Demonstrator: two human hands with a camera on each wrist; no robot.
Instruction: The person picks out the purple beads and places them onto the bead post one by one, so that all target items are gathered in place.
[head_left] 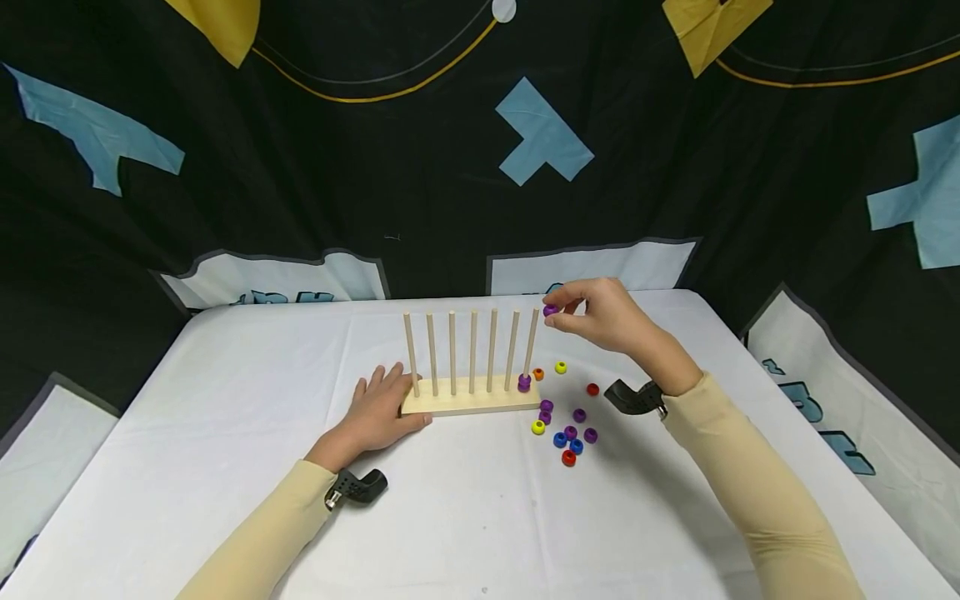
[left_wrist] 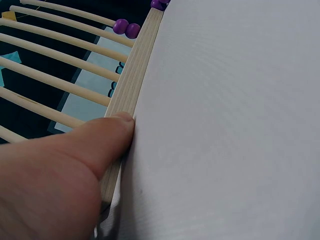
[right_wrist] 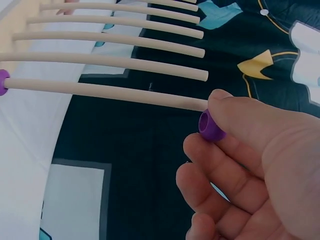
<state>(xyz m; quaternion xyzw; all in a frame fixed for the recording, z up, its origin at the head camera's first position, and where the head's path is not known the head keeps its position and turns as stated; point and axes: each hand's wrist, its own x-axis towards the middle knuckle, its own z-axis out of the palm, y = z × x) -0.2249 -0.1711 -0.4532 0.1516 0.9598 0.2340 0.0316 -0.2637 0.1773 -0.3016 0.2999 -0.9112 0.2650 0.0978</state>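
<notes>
Between thumb and fingertips my right hand [head_left: 603,312] pinches a purple bead [right_wrist: 212,126] by the top of the rightmost peg [right_wrist: 140,95]. The bead's hole is visible in the right wrist view, and the bead is beside the peg's tip, not around it. Two purple beads [head_left: 524,382] sit stacked at the foot of that peg. The pegs stand in a row on a pale wooden base [head_left: 465,402]. My left hand [head_left: 375,412] rests at the left end of the base, its fingers spread and its thumb [left_wrist: 107,140] pressing along the front edge.
Loose beads lie on the white table [head_left: 450,508] right of the base: several purple [head_left: 591,435], blue [head_left: 577,447], yellow [head_left: 537,427], red [head_left: 568,457] and one orange [head_left: 538,374]. A dark patterned cloth [head_left: 420,192] hangs behind the table.
</notes>
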